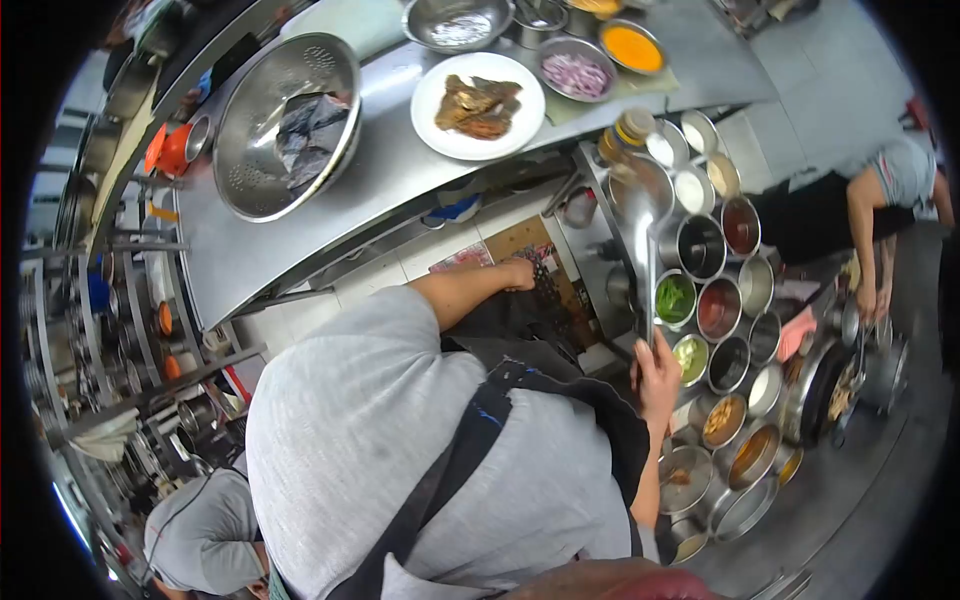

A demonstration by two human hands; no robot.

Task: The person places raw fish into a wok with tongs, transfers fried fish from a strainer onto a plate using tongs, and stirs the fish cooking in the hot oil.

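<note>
My right hand (655, 380) is closed around the handle of a metal ladle (643, 262). The ladle's bowl end reaches over a wide metal pot (640, 182) at the edge of a group of metal containers. Close by the hand are a container of chopped green vegetables (675, 297) and one of pale green pieces (690, 357). My left hand (517, 273) hangs low beside my dark apron, its fingers curled; whatever may be inside them is hidden. Above it, on the steel counter, lies a white plate (430, 118) with browned pieces of food (478, 107).
A large colander (240, 150) holding dark pieces stands on the steel counter (385, 185). Bowls of chopped onion (576, 76) and orange liquid (632, 46) sit farther along. At the right, a co-worker's hands (873, 302) are over a wok (812, 395). Another person (205, 525) is lower left.
</note>
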